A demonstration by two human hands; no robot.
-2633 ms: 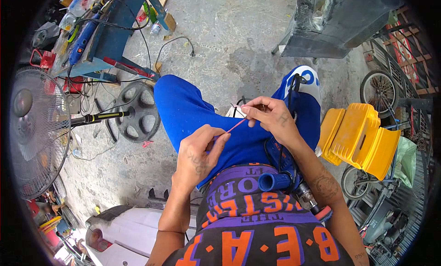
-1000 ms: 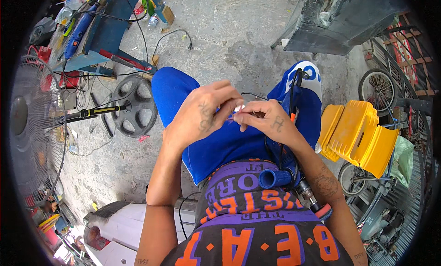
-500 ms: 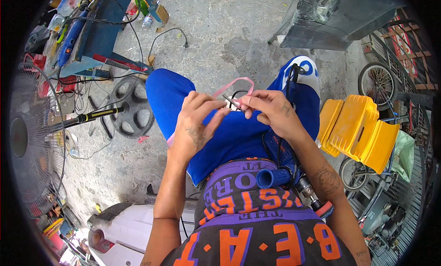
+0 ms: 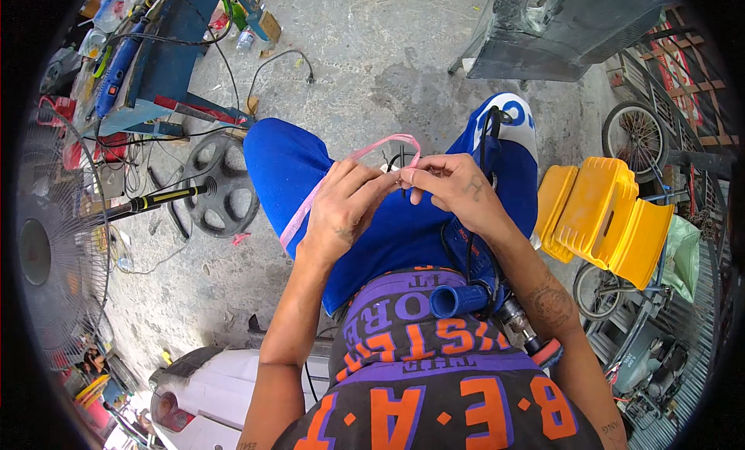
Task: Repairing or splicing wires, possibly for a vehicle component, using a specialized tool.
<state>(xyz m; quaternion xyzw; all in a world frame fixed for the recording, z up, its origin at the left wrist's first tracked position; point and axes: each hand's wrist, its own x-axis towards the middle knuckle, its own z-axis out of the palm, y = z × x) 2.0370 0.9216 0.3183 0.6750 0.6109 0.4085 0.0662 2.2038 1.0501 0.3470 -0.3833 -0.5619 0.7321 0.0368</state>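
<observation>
Head view, looking straight down: a thin, flat pink plastic strip (image 4: 365, 151) arches in a loop above the person's lap, over the blue shorts (image 4: 403, 225). One end is pinched in the right hand (image 4: 454, 187), whose fingertips are pressed narrowly together on it and on a short dark wire (image 4: 402, 174) beside it. The left hand (image 4: 345, 205) meets it fingertip to fingertip, closed on the other run of the strip, and the loose tail trails down past the left wrist. The hands touch right over the knees.

Tucked at the waist sits one blue cylindrical handle (image 4: 458, 300) of a power tool, its black cable (image 4: 487, 139) running up along the right leg.

Out on the concrete floor (image 4: 365, 54): one round black spoked metal base (image 4: 221, 186) on the left, a black and yellow rod (image 4: 155, 201) lying across it. Further left, one wire-caged fan (image 4: 46, 248). Right of the legs, a stack of yellow plastic stools (image 4: 605, 217); I can't count them. Two bicycle wheels (image 4: 636, 135) show at the right rim. Top left, a blue metal bench (image 4: 167, 54) carries cables and tools.
</observation>
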